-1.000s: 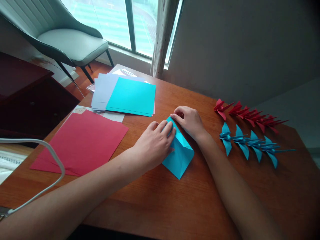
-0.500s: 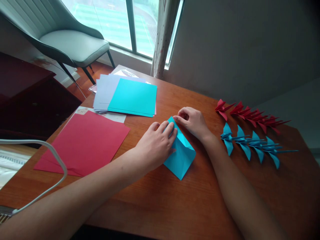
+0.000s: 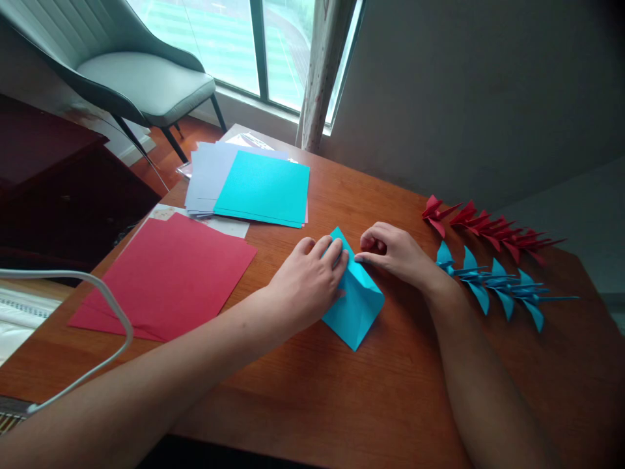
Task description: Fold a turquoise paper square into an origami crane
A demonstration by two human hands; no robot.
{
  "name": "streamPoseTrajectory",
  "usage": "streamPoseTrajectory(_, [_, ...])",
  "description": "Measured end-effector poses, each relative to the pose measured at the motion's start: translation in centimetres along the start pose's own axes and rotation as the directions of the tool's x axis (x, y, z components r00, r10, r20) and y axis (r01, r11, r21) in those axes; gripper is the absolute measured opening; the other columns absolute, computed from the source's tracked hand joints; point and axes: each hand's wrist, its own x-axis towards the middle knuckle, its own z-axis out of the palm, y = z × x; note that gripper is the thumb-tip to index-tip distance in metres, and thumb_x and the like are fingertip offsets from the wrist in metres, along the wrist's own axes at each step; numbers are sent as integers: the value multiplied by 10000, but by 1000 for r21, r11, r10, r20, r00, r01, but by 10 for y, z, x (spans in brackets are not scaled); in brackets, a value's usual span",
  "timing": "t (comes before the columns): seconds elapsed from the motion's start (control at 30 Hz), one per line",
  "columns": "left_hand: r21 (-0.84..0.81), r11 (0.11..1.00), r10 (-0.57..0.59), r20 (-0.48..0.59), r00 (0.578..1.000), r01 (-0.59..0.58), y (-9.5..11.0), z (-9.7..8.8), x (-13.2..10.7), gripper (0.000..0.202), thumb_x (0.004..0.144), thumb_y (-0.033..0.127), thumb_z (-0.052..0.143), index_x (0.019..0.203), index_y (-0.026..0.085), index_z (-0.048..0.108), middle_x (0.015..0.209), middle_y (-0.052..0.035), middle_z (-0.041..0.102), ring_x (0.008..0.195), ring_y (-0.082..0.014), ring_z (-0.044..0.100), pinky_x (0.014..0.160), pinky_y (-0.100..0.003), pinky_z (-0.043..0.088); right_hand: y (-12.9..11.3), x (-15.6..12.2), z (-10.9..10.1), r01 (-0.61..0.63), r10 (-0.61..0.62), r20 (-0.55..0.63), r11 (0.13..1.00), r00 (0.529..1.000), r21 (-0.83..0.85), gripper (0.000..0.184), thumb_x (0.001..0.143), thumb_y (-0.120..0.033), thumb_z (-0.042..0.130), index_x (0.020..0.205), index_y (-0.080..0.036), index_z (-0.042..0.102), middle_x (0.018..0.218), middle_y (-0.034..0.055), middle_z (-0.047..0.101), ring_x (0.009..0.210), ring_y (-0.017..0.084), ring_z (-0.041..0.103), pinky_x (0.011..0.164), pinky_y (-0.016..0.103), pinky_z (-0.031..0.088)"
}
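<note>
Turquoise paper, a folded square sheet, lies near the middle of the wooden table with one corner pointing toward us, and both of our hands are on it. Our left hand lies open and flat, fingers together, pressing down the sheet's left half. Our right hand is curled, with thumb and forefinger closed on the upper right edge, where a flap meets the fold. We judge the step in hand to be the setting of a crease along that edge. Sharpening it calls for the flat hand to pin the sheet against sliding while the pinching fingertips run down the fold. Left of us lies a stack of red sheets, and beyond it a turquoise stack rests on lilac sheets. On the right, well apart from the hands, a row of red paper cranes stands behind a row of blue paper cranes. A white cable loops over the table's left end.
</note>
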Motion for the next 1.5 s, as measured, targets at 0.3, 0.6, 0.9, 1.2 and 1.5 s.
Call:
streamPoseTrajectory(0.3, [24, 1000, -9, -20, 1000, 10, 2, 3, 0, 575, 1008, 421, 452, 1465, 72, 456, 1492, -228, 477, 1382, -365, 418, 1031, -492, 414, -11, 33, 14, -140, 115, -122, 967, 986, -215, 261, 911, -412, 651, 768, -201, 597, 814, 15, 650, 748, 160, 556, 646, 279, 334])
streamPoseTrajectory(0.6, [8, 1000, -16, -5, 1000, 16, 0, 3, 1, 577, 1006, 430, 462, 1479, 101, 447, 1537, -217, 433, 1423, -368, 384, 1065, -503, 396, -23, 56, 25, -276, 203, -235, 901, 951, -336, 320, 959, -476, 561, 783, -211, 600, 852, 40, 673, 770, 186, 574, 581, 302, 244])
streamPoseTrajectory(0.9, [-10, 1000, -4, -10, 1000, 4, -1, 2, 0, 600, 992, 421, 497, 1490, 94, 426, 1510, -210, 465, 1398, -366, 417, 1053, -489, 408, -5, 1, 12, -80, 65, -98, 985, 993, -156, 286, 895, -472, 669, 835, -213, 564, 856, 18, 602, 787, 175, 555, 665, 284, 395])
streamPoseTrajectory(1.2, [-11, 1000, 27, -60, 998, -28, -7, 2, 0, 553, 965, 426, 549, 1424, 122, 501, 1451, -201, 522, 1373, -372, 446, 1040, -496, 413, -4, -21, -5, -76, 81, -26, 987, 996, 139, 323, 851, -513, 709, 963, -214, 658, 928, 40, 660, 818, 186, 610, 713, 314, 504])
streamPoseTrajectory(1.5, [-27, 994, -107, -99, 989, 105, -6, 13, 4, 748, 977, 450, 514, 1553, 32, 284, 1621, -229, 310, 1487, -349, 320, 1156, -460, 329, -46, -49, 6, 48, -8, -184, 975, 983, 215, 513, 920, -455, 636, 1373, -236, 537, 1357, 103, 633, 1213, 250, 620, 1042, 416, 500])
